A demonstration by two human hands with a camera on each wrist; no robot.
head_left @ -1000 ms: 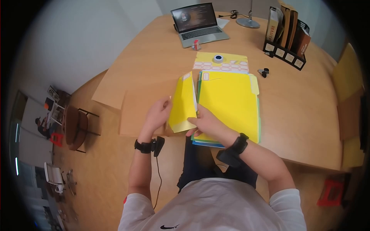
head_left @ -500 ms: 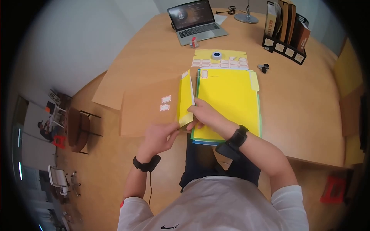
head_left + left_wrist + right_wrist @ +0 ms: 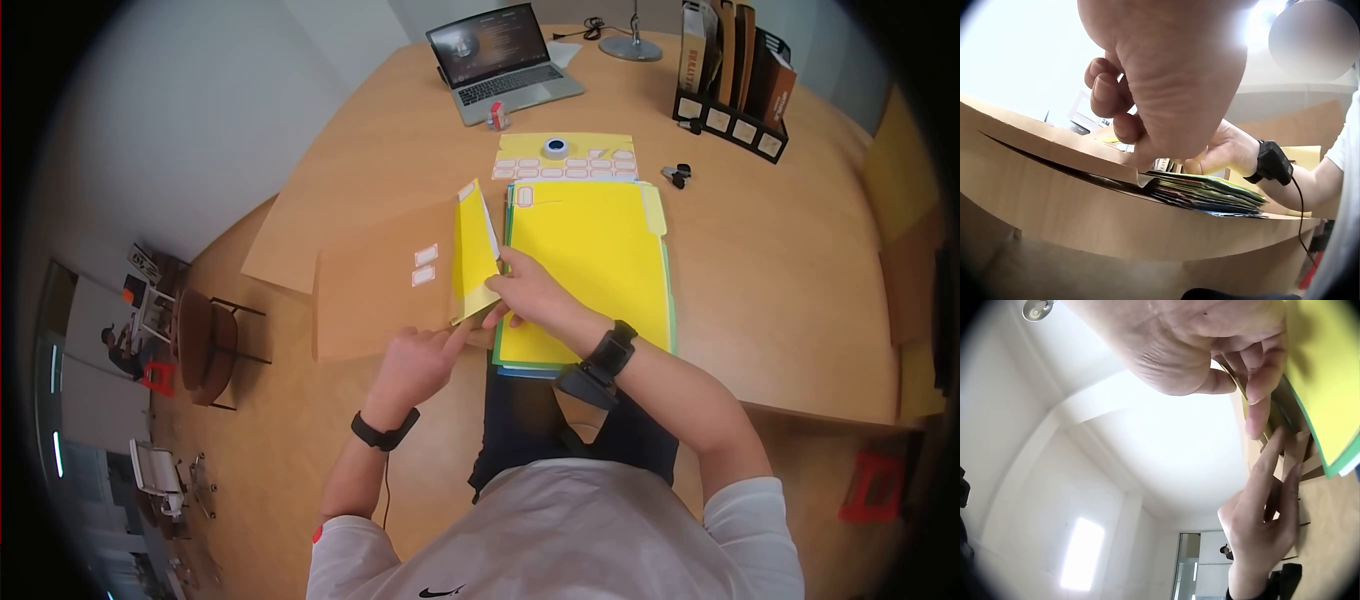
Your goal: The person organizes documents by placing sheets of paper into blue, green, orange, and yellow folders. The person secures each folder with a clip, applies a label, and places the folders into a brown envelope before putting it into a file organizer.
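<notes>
In the head view my right hand (image 3: 530, 285) pinches the near edge of a yellow folder (image 3: 472, 235), which stands tilted up beside the stack. My left hand (image 3: 415, 365) is at the near edge of a flat brown folder (image 3: 370, 280), its index finger straight and touching near the yellow folder's lower corner. Its other fingers are loosely bent in the left wrist view. Two white labels (image 3: 425, 265) lie on the brown folder. Right of the right hand lies a stack of folders (image 3: 595, 260), yellow on top with green and blue edges.
Beyond the stack are a label sheet (image 3: 600, 168) and a roll of tape (image 3: 556, 148). A black clip (image 3: 677, 176) lies to the right. Farther back stand a laptop (image 3: 505, 60), a lamp base (image 3: 630, 47) and a black book rack (image 3: 735, 125).
My left hand has come down and in to the brown folder's near edge, uncovering the two labels. The yellow folder has tipped more upright, while the right hand keeps its grip.
</notes>
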